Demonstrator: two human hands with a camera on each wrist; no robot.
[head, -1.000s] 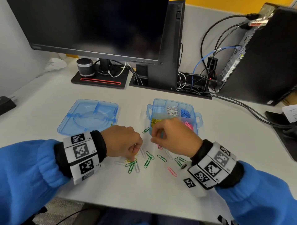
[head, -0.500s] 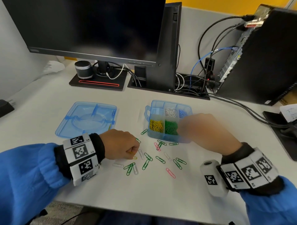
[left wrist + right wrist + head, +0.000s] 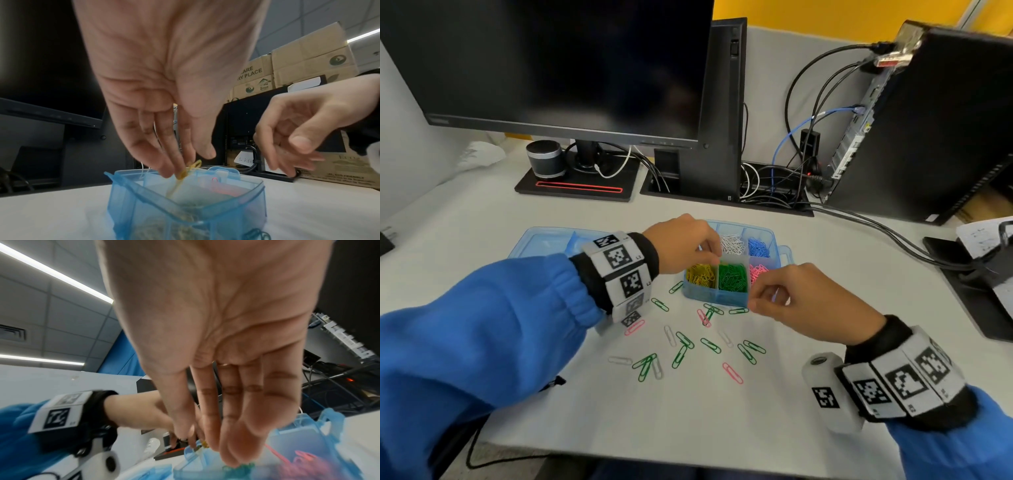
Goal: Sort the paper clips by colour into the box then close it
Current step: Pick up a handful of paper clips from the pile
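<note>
Head view: your two hands meet over the box [image 3: 714, 296], sorting well along but not done.
Box sits mid-desk, lid [image 3: 544, 241] off to its left. Your left hand [image 3: 681, 245] pinches a yellow clip [image 3: 190, 169] above the yellow compartment; lower before letting go. Your right hand [image 3: 796, 301] hangs loosely uncurled, holding nothing. Loose clips [image 3: 681, 354] remain near you.

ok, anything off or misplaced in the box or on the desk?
Nothing misfiled: box compartments each hold one colour. Loose paper clips lie unsorted in front of it. Left hand pinches a yellow clip over the box.
</note>
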